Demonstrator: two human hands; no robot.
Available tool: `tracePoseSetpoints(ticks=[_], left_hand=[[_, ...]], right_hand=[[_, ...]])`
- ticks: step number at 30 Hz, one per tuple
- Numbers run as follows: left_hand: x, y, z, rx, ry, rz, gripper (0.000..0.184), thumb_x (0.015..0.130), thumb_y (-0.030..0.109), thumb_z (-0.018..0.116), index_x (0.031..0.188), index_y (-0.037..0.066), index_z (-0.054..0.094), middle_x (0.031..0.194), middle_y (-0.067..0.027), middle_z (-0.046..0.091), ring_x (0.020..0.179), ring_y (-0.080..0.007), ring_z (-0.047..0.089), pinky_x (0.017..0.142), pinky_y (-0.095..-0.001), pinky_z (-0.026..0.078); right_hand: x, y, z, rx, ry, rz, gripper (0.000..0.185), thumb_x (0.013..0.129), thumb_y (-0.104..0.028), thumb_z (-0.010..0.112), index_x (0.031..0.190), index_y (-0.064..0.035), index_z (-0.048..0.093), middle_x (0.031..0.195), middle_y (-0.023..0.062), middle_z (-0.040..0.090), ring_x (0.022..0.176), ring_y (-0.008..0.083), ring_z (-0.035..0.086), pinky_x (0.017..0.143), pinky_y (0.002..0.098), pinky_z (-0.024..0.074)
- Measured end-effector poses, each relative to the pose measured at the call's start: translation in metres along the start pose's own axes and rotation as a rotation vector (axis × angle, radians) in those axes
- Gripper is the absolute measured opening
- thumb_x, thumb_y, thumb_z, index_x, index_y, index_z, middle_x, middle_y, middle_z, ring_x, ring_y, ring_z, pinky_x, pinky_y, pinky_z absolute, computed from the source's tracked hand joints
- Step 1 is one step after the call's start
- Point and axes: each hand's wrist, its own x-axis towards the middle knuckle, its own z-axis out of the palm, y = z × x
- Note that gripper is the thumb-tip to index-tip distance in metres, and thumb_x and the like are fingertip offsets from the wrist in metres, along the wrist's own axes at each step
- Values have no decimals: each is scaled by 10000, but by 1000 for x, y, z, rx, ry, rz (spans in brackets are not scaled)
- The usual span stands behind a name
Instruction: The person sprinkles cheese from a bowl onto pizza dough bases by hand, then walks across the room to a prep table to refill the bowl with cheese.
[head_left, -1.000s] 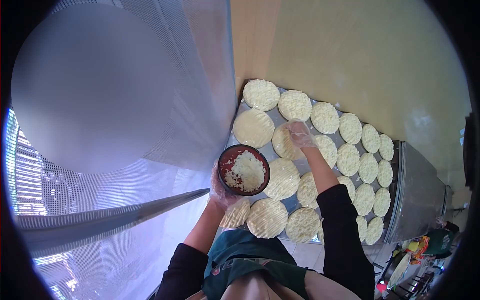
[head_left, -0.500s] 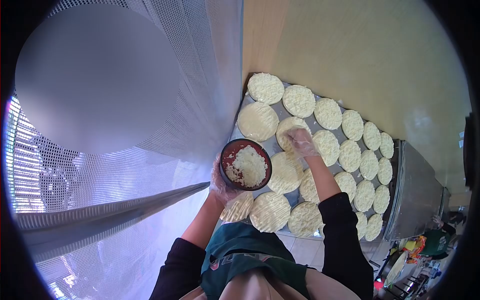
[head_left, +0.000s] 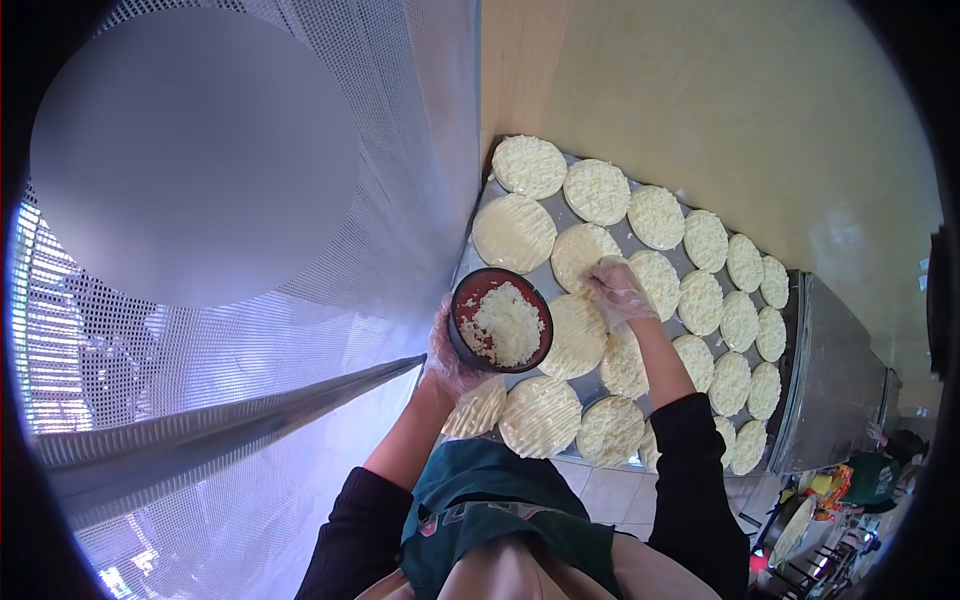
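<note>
My left hand (head_left: 450, 358), in a clear plastic glove, is wrapped round the left side of a dark bowl (head_left: 459, 345) with a red inside. White crumbly food (head_left: 507, 325) fills part of it. My gloved right hand (head_left: 618, 290) is above the lower right edge of a round pale disc (head_left: 583, 252), its fingers bunched together; whatever they pinch is too small to make out. Several discs stand in rows on a metal table (head_left: 627, 237). Those at the back and right have a crumbly white topping, while the upper left disc (head_left: 514, 233) looks smoother.
A white mesh curtain (head_left: 400, 200) hangs at the left, with a pole (head_left: 250, 420) slanting toward the table. Behind the table rises a beige wall (head_left: 720, 110). At the right is a metal counter (head_left: 835, 380); beyond it, another person (head_left: 873, 480) in green stands near a round pan (head_left: 793, 530).
My right hand has shifted down and right, from over the disc to its lower edge. The bowl in my left hand has moved slightly up and right.
</note>
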Motion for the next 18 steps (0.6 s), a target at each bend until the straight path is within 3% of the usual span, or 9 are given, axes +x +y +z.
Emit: tracePoseSetpoints(ticks=[2, 5, 7, 11, 14, 16, 18], left_hand=[[0, -1, 0, -5, -2, -23, 656, 798, 585, 471, 1272, 132, 458, 1297, -127, 463, 1170, -358, 452, 937, -593, 361], [3, -3, 2, 26, 6, -1, 664, 796, 597, 474, 1272, 135, 459, 1297, -127, 462, 1171, -355, 451, 937, -588, 364], [5, -5, 4, 17, 5, -9, 667, 796, 602, 473, 1273, 136, 458, 1298, -127, 462, 1171, -355, 451, 938, -586, 365], [6, -9, 10, 9, -16, -36, 650, 822, 596, 431, 1282, 137, 453, 1308, -118, 455, 1187, -330, 443, 968, -561, 354], [11, -12, 13, 2, -14, -56, 635, 816, 585, 461, 1266, 137, 471, 1288, -117, 475, 1171, -327, 457, 960, -560, 363], [14, -16, 14, 10, 8, -40, 634, 816, 585, 461, 1266, 138, 470, 1290, -119, 472, 1171, -335, 455, 957, -566, 361], [17, -19, 16, 18, 32, -22, 633, 817, 586, 461, 1265, 138, 469, 1292, -122, 469, 1172, -344, 453, 954, -572, 358]], right_hand=[[-4, 0, -2, -51, 23, -30, 196, 762, 27, 557, 911, -43, 664, 794, 159, 610, 749, 270, 600, 669, 323, 466], [-12, 13, 1, 157, 53, 10, 187, 763, 34, 554, 901, -32, 662, 781, 160, 607, 733, 252, 598, 661, 322, 463], [-17, 13, -2, 111, 39, 79, 203, 779, 28, 527, 927, -30, 653, 804, 158, 616, 737, 240, 598, 660, 320, 460], [-15, 15, -14, 16, 46, 17, 195, 797, 13, 516, 931, -27, 652, 798, 164, 619, 717, 251, 593, 654, 317, 457], [-14, 17, -15, -15, 32, 146, 191, 780, 7, 537, 931, -22, 650, 773, 163, 610, 710, 270, 588, 653, 319, 457], [-12, 31, -9, 53, 236, -102, 177, 767, 0, 559, 920, -17, 645, 743, 160, 593, 682, 281, 577, 637, 328, 455], [-11, 38, -12, 50, 210, -3, 161, 773, -44, 554, 903, -35, 650, 760, 161, 609, 708, 296, 594, 643, 352, 465]])
